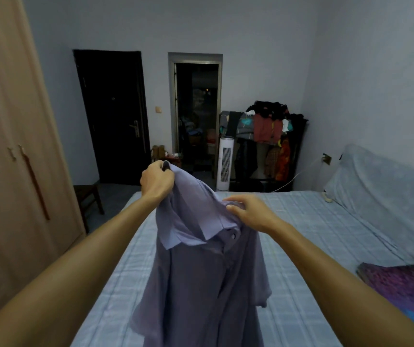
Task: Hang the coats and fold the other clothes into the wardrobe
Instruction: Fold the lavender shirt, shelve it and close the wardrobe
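A purple-grey collared shirt [200,284] hangs in the air over the bed, its buttoned front facing me. My left hand [156,181] grips the shirt's left shoulder, held highest. My right hand [248,212] pinches the fabric by the collar on the right side, a little lower. The wooden wardrobe [8,146] stands at my left with its doors closed.
The bed [313,234] with a pale blue checked sheet lies below the shirt. A purple patterned cloth [406,284] sits at its right edge. A wooden stool [88,196] stands beside the wardrobe. Far off stand a clothes rack [268,136], a white tower fan [225,164] and a dark door [115,116].
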